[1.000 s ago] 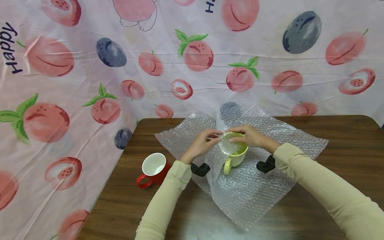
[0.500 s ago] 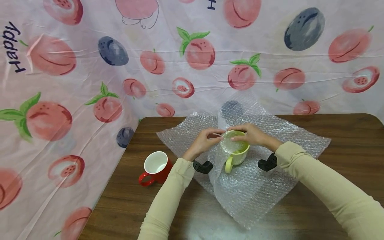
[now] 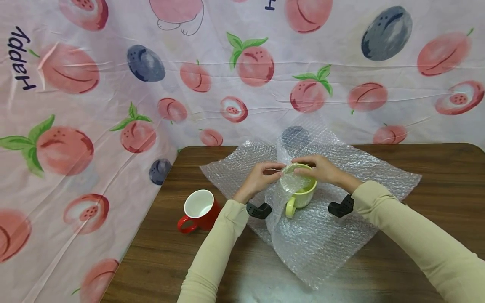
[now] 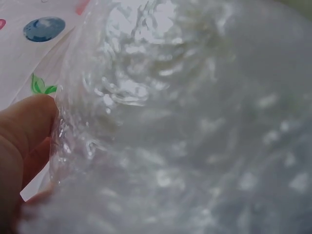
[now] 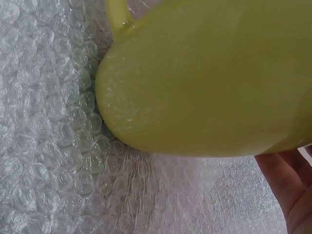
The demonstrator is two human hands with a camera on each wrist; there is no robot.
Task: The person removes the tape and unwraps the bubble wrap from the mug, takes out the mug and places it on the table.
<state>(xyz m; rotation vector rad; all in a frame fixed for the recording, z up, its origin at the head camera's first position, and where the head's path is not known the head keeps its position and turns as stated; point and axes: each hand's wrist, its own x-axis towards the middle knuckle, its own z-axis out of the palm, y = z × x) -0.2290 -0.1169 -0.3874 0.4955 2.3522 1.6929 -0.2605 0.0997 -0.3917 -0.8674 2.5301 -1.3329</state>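
Note:
A yellow-green mug [image 3: 303,198] stands on a sheet of bubble wrap [image 3: 318,248], its handle toward the front. One part of the wrap is folded up over the mug's left side and dips across its mouth. My left hand [image 3: 261,179] pinches that folded part near the rim; in the left wrist view the wrap [image 4: 161,146] fills most of the picture beside the fingers. My right hand [image 3: 323,169] grips the mug's far right rim, thumb over the mouth and fingers behind. From the right wrist, fingertips touch the mug's outer wall [image 5: 204,92].
A red mug [image 3: 206,214] with a white inside stands on the brown wooden table [image 3: 151,256], left of the wrap and close to my left sleeve. Behind and to the left hangs a fruit-print cloth [image 3: 212,33]. The wrap's far corner leans against it.
The head view has shifted slightly, moving everything a little right and up. My right fingertips have slid slightly right along the rim; the left hand keeps its place on the wrap.

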